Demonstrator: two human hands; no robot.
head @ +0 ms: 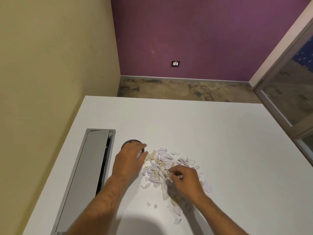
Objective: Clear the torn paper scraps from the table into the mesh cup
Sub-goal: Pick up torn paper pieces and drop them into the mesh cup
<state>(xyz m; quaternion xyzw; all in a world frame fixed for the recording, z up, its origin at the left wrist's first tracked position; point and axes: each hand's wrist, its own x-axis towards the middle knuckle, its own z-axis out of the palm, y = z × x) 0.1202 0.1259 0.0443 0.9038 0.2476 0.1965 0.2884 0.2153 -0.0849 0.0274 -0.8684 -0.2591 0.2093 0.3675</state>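
Note:
A pile of torn paper scraps (165,162), white, lilac and tan, lies on the white table (220,133) near its middle. The dark mesh cup (131,142) stands just left of the pile, and only its far rim shows. My left hand (128,160) hovers over the cup and hides most of it; something pale shows at its fingertips, but whether it holds a scrap is unclear. My right hand (183,179) rests on the pile's near right side with its fingers pinched on a few scraps. A few stray scraps (177,216) lie nearer to me.
A grey cable-tray lid (88,175) is set into the table at the left, partly open along its right edge. A beige wall stands left of the table, with floor beyond the far edge and a glass partition (291,92) at the right.

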